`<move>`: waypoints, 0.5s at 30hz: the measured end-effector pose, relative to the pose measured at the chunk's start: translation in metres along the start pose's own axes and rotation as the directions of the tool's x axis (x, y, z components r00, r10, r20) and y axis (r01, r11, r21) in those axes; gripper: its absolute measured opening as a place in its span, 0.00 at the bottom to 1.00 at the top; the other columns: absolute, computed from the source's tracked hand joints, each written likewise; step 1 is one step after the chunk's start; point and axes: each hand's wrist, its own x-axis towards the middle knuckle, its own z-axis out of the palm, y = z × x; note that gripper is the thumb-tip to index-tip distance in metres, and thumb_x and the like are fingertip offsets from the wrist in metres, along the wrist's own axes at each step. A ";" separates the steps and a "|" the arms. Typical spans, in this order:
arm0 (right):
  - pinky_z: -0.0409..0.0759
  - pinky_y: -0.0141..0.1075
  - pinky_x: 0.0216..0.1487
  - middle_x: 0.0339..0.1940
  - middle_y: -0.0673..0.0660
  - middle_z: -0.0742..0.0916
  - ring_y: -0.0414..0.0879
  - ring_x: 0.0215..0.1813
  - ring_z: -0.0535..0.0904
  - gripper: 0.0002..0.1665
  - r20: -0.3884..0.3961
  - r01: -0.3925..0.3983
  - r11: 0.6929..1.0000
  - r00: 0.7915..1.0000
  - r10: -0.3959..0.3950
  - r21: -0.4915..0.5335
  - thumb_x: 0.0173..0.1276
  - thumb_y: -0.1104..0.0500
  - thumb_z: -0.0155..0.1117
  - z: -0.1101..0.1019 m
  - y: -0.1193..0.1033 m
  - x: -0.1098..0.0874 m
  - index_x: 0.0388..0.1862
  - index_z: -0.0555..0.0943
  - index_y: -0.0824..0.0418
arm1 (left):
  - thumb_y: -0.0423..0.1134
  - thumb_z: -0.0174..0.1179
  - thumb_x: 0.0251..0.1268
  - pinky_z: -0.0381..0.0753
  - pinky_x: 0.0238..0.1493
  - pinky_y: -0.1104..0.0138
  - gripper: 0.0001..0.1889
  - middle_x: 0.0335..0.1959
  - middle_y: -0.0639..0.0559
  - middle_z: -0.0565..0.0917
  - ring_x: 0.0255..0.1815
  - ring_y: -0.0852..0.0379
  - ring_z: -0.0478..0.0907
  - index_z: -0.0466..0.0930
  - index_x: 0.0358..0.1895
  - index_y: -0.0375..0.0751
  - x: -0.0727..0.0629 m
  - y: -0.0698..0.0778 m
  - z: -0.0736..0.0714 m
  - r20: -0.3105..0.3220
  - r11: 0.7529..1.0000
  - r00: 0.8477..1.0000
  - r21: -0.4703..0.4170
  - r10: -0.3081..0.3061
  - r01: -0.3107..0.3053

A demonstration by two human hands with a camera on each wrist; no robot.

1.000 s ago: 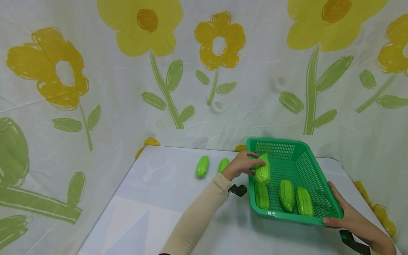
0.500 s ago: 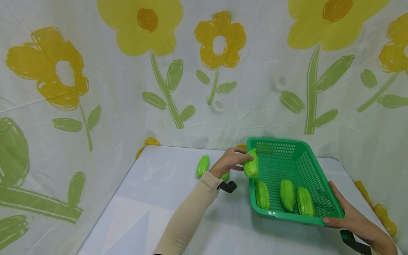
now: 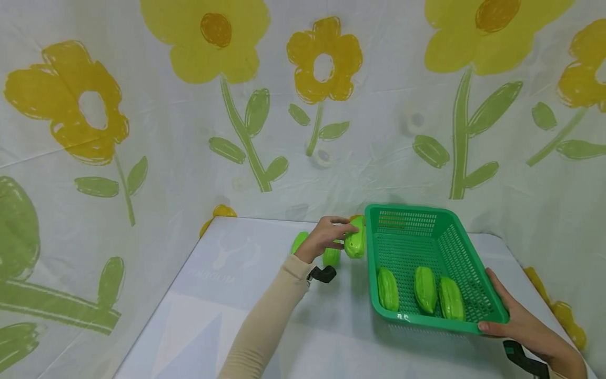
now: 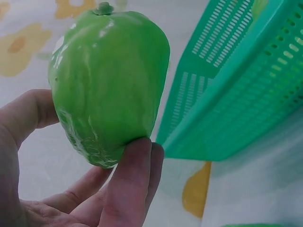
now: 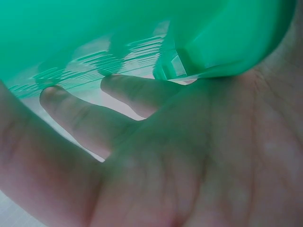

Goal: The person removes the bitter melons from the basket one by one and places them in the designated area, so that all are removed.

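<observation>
My left hand [image 3: 326, 237] holds a glossy light-green ridged vegetable [image 3: 356, 238] in the air, just left of the basket's rim. In the left wrist view this vegetable [image 4: 111, 85] has a short stem stub on top, and fingers and thumb pinch its lower part. My right hand [image 3: 518, 321] grips the near right corner of the green plastic basket [image 3: 445, 325], thumb on the rim and fingers underneath. Inside the basket lie three similar vegetables, a left one [image 3: 388, 289], a middle one [image 3: 425, 289] and a right one [image 3: 452, 299].
Two more green vegetables lie on the white table [image 3: 189, 316] behind my left hand: one [image 3: 299, 241] partly covered by it, another [image 3: 331, 256] below its fingers. A curtain [image 3: 379, 131] with printed flowers hangs at the back and sides.
My left hand has moved left with the vegetable, from over the basket's left side to outside its rim. The right hand keeps its grip, and the basket stays put.
</observation>
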 end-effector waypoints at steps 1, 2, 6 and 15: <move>0.75 0.33 0.55 0.81 0.79 0.30 0.77 0.73 0.44 0.65 0.001 0.001 1.000 1.000 -0.001 -0.002 0.77 0.49 0.59 0.000 0.000 0.000 0.79 0.15 0.35 | 0.47 0.72 0.62 0.91 0.47 0.58 0.29 0.54 0.44 0.88 0.47 0.52 0.87 0.79 0.65 0.41 -0.001 0.000 -0.003 -0.007 1.000 1.000 -0.005 0.001 -0.001; 0.75 0.36 0.55 0.81 0.79 0.30 0.79 0.72 0.44 0.65 0.001 -0.003 1.000 1.000 0.003 0.000 0.77 0.48 0.59 -0.001 -0.001 0.000 0.78 0.14 0.35 | 0.46 0.72 0.63 0.91 0.47 0.58 0.29 0.54 0.43 0.88 0.47 0.53 0.87 0.79 0.65 0.40 -0.002 0.001 -0.006 -0.012 1.000 1.000 -0.011 0.002 -0.002; 0.69 0.23 0.45 0.81 0.80 0.32 0.68 0.75 0.50 0.65 -0.004 0.000 1.000 1.000 0.000 -0.017 0.77 0.49 0.60 -0.001 0.000 -0.001 0.78 0.15 0.33 | 0.46 0.70 0.65 0.91 0.47 0.60 0.31 0.54 0.42 0.88 0.45 0.54 0.88 0.77 0.69 0.39 -0.007 0.002 -0.019 -0.017 1.000 1.000 -0.025 0.006 -0.006; 0.74 0.25 0.50 0.81 0.79 0.32 0.24 0.69 0.56 0.66 -0.021 0.035 0.999 0.999 -0.036 -0.013 0.76 0.52 0.61 0.003 0.000 0.000 0.79 0.16 0.35 | 0.47 0.70 0.66 0.91 0.44 0.64 0.31 0.54 0.43 0.88 0.44 0.56 0.88 0.76 0.70 0.41 -0.012 -0.003 -0.047 -0.072 1.000 0.997 -0.014 0.000 -0.001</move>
